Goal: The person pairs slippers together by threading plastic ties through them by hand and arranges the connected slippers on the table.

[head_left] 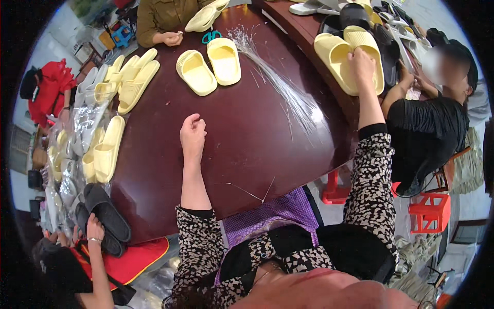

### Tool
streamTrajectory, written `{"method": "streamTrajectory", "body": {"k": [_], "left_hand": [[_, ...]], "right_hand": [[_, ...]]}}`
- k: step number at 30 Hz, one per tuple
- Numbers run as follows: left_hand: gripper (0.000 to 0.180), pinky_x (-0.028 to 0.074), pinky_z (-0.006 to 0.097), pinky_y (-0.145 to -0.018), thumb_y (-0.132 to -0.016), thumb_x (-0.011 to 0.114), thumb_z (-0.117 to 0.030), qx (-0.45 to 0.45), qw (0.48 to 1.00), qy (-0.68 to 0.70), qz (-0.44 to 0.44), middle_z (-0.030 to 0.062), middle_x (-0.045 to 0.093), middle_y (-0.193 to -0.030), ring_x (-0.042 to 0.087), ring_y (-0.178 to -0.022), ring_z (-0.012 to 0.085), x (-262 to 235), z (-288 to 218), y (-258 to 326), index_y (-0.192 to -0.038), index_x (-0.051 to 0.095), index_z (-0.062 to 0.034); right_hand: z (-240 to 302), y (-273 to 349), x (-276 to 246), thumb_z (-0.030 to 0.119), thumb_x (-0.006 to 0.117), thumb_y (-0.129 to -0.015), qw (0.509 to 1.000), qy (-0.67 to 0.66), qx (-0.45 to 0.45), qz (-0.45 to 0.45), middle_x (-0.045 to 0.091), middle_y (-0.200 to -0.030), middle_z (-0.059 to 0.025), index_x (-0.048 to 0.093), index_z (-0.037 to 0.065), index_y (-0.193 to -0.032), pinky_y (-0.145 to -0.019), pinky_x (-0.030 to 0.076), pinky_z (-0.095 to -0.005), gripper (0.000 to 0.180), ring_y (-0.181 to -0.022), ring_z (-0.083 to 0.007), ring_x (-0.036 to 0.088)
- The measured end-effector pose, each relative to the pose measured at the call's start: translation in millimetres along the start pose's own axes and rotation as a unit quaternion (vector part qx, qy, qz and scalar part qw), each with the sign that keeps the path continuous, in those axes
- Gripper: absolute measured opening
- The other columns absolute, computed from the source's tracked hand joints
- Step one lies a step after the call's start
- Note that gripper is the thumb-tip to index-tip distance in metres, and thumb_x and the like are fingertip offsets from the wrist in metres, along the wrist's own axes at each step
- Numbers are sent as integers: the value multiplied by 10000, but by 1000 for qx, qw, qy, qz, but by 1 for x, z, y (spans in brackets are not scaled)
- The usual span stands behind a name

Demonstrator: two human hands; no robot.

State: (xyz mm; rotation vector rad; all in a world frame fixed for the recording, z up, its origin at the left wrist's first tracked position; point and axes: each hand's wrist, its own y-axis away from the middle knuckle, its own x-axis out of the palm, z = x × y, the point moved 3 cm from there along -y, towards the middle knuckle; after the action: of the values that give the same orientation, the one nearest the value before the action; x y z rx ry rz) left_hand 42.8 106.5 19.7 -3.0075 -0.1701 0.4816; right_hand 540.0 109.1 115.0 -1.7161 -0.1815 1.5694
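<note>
At the right, my right hand (363, 64) grips a pair of pale yellow slippers (337, 64) at their inner edges, its fingers hidden between the straps. My left hand (193, 136) hovers over the middle of the dark red table (236, 139), fingers curled in and nothing visible in them. Beyond it, another pair of yellow slippers (224, 62) lies with soles down. To their right spreads a bundle of thin pale wire ties (288, 95). Teal-handled scissors (211, 37) rest behind the slippers.
Yellow slippers (139, 86) and grey ones line the left edge. Across the table, a person in brown (167, 23) is by another yellow pair. At lower left, a person's hand (95, 229) holds black slippers (108, 213). A person in black (429, 121) sits right, near a red stool (431, 212).
</note>
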Motion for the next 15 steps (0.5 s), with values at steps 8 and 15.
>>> {"method": "streamTrajectory", "body": {"k": [8, 15], "left_hand": [[337, 424, 199, -509, -826, 563, -133, 5, 1000, -22, -5, 34, 600, -798, 530, -622, 69, -3, 3, 7, -1123, 539, 25], [328, 428, 198, -511, -839, 556, -141, 11, 999, -26, -23, 39, 604, -814, 537, -631, 68, -20, 4, 10, -1128, 538, 13]], "right_hand": [[-24, -25, 30, 314, 452, -878, 998, -43, 4, 42, 616, -1003, -198, 560, 23, -954, -840, 405, -482, 320, -976, -363, 574], [-28, -51, 39, 304, 435, -875, 993, 114, 13, 23, 629, -1014, -172, 563, 47, -981, -848, 388, -506, 306, -974, -329, 596]]}}
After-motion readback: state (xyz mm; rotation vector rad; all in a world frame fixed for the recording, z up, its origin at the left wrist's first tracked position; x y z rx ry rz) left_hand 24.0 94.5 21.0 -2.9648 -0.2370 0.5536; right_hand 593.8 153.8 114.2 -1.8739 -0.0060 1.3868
